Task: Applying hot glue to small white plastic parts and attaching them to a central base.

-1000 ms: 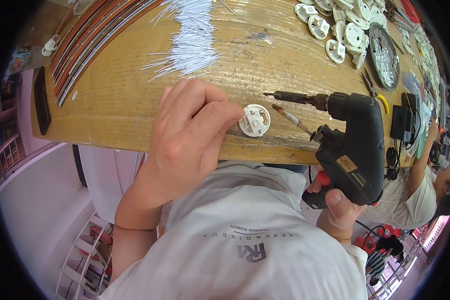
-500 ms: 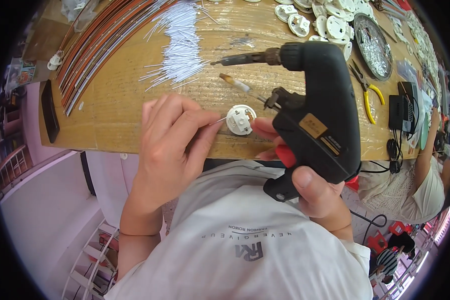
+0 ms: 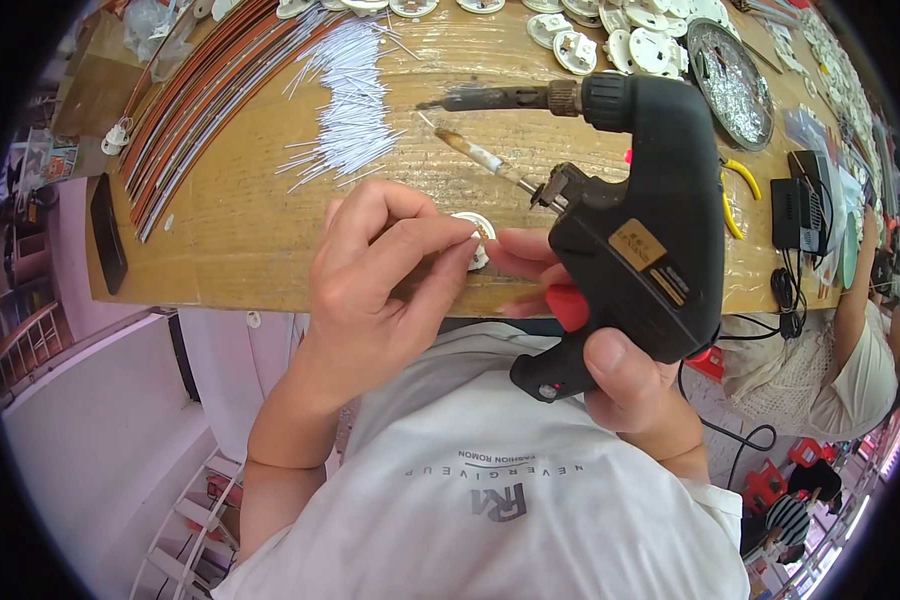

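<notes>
A black soldering gun (image 3: pixel 660 215) with a red trigger is gripped in my right hand (image 3: pixel 622 378). Its dark iron tip and a slimmer feed tube point left over the table, above the work. My left hand (image 3: pixel 375 275) is closed in a pinch at a small round white plastic part (image 3: pixel 485 226) lying near the table's front edge. The thin white wire in that pinch is mostly hidden by the fingertips, which cover much of the part. Fingers of my right hand reach to the part's right side.
A heap of short white wires (image 3: pixel 355 120) lies beyond my left hand, beside long brown and white strands (image 3: pixel 205 110). Round white parts (image 3: pixel 635 45), a dark round tray (image 3: pixel 730 85), yellow-handled pliers (image 3: pixel 742 185) and a black adapter (image 3: pixel 798 215) occupy the right side. Another person's arm (image 3: pixel 858 260) is at far right.
My left hand has moved right, bringing its pinched fingertips over the round part. The soldering gun stays in my right hand, its feed tube a little lower. The view has shifted slightly.
</notes>
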`<action>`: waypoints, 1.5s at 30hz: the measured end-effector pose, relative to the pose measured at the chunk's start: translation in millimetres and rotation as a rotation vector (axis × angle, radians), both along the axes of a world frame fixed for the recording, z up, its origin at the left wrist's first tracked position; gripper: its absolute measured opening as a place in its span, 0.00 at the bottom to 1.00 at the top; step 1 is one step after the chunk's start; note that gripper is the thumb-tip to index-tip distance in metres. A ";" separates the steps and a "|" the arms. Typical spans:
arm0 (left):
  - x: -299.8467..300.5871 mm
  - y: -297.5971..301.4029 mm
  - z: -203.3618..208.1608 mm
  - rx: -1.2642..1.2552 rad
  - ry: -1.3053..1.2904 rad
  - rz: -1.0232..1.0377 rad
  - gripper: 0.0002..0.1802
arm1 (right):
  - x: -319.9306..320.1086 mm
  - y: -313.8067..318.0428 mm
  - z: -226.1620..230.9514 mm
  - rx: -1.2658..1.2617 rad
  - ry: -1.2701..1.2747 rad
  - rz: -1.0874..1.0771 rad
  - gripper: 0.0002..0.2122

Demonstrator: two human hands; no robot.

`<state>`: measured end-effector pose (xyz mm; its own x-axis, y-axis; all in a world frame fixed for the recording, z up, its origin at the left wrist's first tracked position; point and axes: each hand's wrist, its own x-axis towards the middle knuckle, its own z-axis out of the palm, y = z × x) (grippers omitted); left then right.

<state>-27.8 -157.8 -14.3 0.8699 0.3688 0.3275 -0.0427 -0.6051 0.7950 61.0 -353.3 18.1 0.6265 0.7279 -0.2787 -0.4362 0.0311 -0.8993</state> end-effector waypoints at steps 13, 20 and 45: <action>2.3 -2.1 -2.5 -0.179 -0.009 -0.010 0.08 | 1.8 1.7 -17.6 0.044 -0.131 0.047 0.32; 0.7 -1.1 -0.3 -0.174 0.033 -0.015 0.08 | 2.8 -1.5 -10.7 0.029 -0.111 0.026 0.29; 13.8 -1.6 23.6 -0.209 0.221 -0.079 0.04 | -4.2 -3.1 -22.1 0.148 0.010 -0.130 0.25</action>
